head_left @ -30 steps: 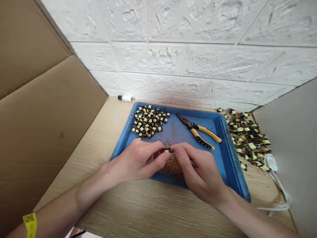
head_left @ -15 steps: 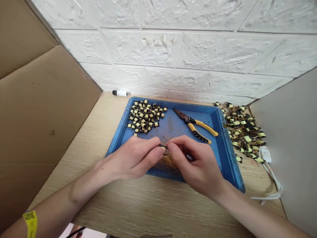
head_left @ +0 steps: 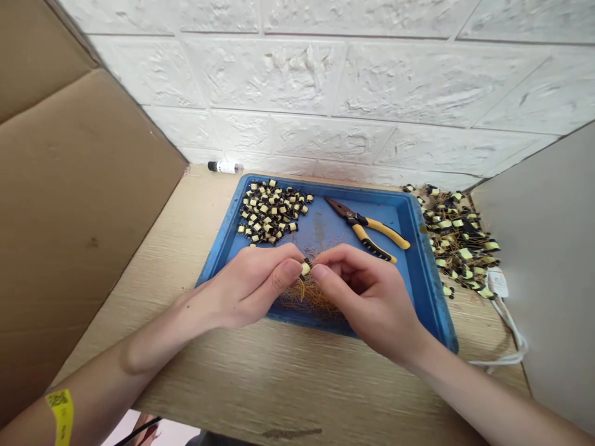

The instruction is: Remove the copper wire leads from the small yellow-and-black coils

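Between my fingertips is a small black part with a pale yellow band, above the near half of a blue tray. My left hand pinches it from the left between thumb and forefinger. From the right, the thumb and forefinger of my right hand close at its edge; whether they grip the part or a wire on it is too small to tell. Copper-coloured wire scraps lie in the tray below. A pile of similar parts fills the tray's far left corner.
Yellow-and-black pliers lie in the tray's right half. More parts with long wires are heaped right of the tray, near a white plug and cable. A small bottle lies by the white wall. Cardboard stands at left.
The part between my fingers has turned, showing more of its yellow band, with wires hanging below it. The whole view has shifted slightly, and the pliers and piles have kept their places.
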A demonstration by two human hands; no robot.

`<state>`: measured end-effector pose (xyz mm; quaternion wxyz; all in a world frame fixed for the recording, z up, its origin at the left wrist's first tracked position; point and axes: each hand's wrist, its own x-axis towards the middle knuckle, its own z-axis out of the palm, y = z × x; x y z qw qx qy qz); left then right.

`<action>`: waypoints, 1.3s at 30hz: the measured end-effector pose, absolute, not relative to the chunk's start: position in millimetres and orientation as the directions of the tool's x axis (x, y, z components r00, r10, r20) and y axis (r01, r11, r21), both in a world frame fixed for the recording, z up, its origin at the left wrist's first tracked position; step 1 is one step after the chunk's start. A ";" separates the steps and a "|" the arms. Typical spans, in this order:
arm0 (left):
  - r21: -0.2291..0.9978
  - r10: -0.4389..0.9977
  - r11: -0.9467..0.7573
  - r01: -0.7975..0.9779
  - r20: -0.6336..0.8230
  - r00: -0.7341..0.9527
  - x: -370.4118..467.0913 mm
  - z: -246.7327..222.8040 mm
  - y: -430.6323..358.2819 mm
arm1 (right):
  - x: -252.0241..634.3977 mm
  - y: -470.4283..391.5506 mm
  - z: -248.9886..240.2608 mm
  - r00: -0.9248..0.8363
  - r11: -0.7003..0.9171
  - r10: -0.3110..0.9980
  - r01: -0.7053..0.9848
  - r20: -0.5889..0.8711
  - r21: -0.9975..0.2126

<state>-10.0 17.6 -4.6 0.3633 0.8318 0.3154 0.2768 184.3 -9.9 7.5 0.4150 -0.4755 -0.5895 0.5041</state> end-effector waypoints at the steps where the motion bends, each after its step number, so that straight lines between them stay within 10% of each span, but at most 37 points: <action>1: 0.790 0.733 -0.528 0.313 0.238 0.637 -9.7 -4.4 17.7 | 184.3 -9.9 7.3 -0.202 0.038 0.979 0.134 0.010 -0.990; 39: 0.870 0.869 -0.375 0.319 0.210 0.449 -5.3 5.2 18.2 | 185.7 -11.3 6.0 -0.196 0.115 0.977 0.154 0.084 -0.981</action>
